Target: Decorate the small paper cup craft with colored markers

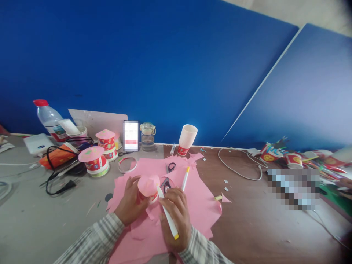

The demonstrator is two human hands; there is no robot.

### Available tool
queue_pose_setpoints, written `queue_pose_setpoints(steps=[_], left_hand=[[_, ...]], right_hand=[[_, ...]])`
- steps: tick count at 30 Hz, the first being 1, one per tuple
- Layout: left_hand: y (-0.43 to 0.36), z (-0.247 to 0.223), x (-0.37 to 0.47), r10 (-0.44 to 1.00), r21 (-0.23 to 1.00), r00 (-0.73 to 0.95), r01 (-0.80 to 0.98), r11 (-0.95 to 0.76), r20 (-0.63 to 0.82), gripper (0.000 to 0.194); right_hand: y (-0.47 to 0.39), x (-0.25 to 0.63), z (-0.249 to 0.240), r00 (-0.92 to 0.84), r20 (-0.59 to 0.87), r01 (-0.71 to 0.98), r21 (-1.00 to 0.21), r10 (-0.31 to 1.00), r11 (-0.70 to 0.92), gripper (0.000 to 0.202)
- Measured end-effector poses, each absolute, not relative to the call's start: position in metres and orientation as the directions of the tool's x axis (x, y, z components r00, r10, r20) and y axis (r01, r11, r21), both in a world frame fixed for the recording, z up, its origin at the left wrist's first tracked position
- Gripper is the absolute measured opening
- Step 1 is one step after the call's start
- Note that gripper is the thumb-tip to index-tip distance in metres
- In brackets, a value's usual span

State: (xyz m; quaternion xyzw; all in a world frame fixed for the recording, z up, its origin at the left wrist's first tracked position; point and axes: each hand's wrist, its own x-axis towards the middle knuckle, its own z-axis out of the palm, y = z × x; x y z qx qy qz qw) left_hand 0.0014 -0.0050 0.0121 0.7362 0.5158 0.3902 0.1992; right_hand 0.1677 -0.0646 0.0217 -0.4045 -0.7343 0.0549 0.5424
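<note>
My left hand (129, 201) is closed round the side of a small red paper cup (154, 197) topped with a pink paper cone (147, 184). In my right hand (177, 216) is a white marker (168, 216) with a yellow end, its tip at the right edge of the cone. Under both hands lie pink paper sheets (196, 205). Just beyond my right hand are scissors (166, 183), partly covered by paper, and a marker cap or second white marker with a yellow tip (186, 178).
Two finished-looking cups with pink cone tops (95, 161) stand left, near a tape roll (127, 165) and a black plug cable (63, 187). A glass jar (147, 137) and stacked paper cups (187, 137) stand along the blue partition (165, 73). At far right shows another person's hand (345, 185).
</note>
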Motion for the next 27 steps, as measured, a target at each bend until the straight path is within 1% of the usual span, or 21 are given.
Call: queue_pose_setpoints(steps=[5,9,15,19,21,24,27], left_hand=[[-0.005,0.012,0.001,0.911,0.691,0.172,0.603,-0.399,0.376,0.050],[-0.006,0.014,0.001,0.909,0.692,0.186,0.596,-0.406,0.373,0.049],[-0.006,0.020,0.001,0.910,0.690,0.210,0.598,-0.409,0.357,0.037],[-0.007,0.018,0.000,0.918,0.718,0.193,0.576,-0.391,0.346,0.048],[-0.007,0.016,-0.001,0.922,0.724,0.191,0.572,-0.384,0.338,0.050],[-0.007,0.011,-0.003,0.921,0.712,0.201,0.587,-0.386,0.334,0.049],[-0.006,0.007,-0.005,0.912,0.669,0.213,0.624,-0.404,0.352,0.054]], right_hand=[[-0.064,0.166,0.022,-0.089,0.757,0.508,-0.524,0.647,0.683,0.030],[-0.063,0.166,0.019,-0.049,0.778,0.485,-0.530,0.626,0.696,0.031],[-0.062,0.166,0.017,-0.031,0.781,0.478,-0.537,0.624,0.695,0.027],[-0.062,0.167,0.017,-0.044,0.764,0.455,-0.558,0.643,0.694,0.030],[-0.063,0.167,0.015,-0.044,0.757,0.446,-0.569,0.651,0.691,0.031],[-0.063,0.168,0.014,-0.036,0.756,0.443,-0.574,0.654,0.689,0.032],[-0.062,0.168,0.013,-0.039,0.761,0.443,-0.568,0.648,0.694,0.031]])
